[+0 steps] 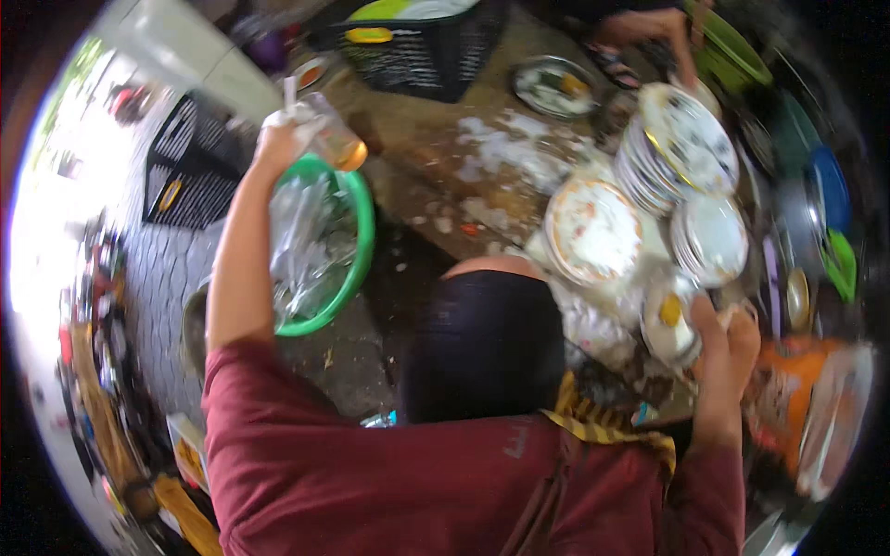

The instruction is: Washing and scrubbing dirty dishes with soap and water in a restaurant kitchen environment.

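My left hand (281, 142) is raised above the far side of a green plastic tub (363, 243) and grips a clear plastic cup (334, 139) with amber liquid at its bottom and something white at its top. Glasses or clear plastic, blurred, fill the tub. On the right, my right hand (730, 340) holds the edge of a small dish (669, 323) with a yellow patch on it. Beyond that dish stand a short stack of white plates (710, 240), a wider stack with patterned rims (594, 233) and a tall leaning stack (685, 142).
Black crates (417, 62) stand at the back and left. A metal tray with scraps (555, 87) lies on the wet floor. Another person's arm (685, 52) reaches in behind the tall stack. Basins (737, 48) line the right side, near an orange bag (786, 396).
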`<state>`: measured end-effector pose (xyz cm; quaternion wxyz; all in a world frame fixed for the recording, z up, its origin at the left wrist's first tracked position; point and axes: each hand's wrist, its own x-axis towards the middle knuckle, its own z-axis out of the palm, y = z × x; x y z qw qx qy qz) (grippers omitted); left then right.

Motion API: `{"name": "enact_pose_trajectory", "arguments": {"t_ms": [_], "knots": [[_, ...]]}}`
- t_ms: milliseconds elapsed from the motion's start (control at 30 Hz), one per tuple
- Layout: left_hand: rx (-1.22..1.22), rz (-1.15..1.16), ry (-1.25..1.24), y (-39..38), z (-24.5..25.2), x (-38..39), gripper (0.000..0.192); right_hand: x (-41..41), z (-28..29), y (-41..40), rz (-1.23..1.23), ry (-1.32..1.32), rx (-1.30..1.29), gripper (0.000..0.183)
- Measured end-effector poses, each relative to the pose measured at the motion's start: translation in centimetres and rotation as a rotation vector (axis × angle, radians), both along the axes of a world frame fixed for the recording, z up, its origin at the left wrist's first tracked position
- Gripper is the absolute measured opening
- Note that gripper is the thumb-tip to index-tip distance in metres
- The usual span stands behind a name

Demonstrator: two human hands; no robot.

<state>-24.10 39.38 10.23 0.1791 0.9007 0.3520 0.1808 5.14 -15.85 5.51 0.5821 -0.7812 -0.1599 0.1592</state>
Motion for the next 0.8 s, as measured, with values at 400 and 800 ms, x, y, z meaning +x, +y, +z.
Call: {"name": "enact_pose_trajectory", "arguments": {"t_ms": [400, 800], "knots": [[-0.747, -0.646, 0.263, -26.4, -3.1, 19.3, 0.029, -2.4, -7.8, 8.3, 0.733, 0.173, 0.112, 0.088], [-0.759, -0.362, 0.218, -27.5, -4.9, 22.7, 0.037, 0.1, -17.6, 5.1, 0.457, 0.272, -0.124, 0.078]]}}
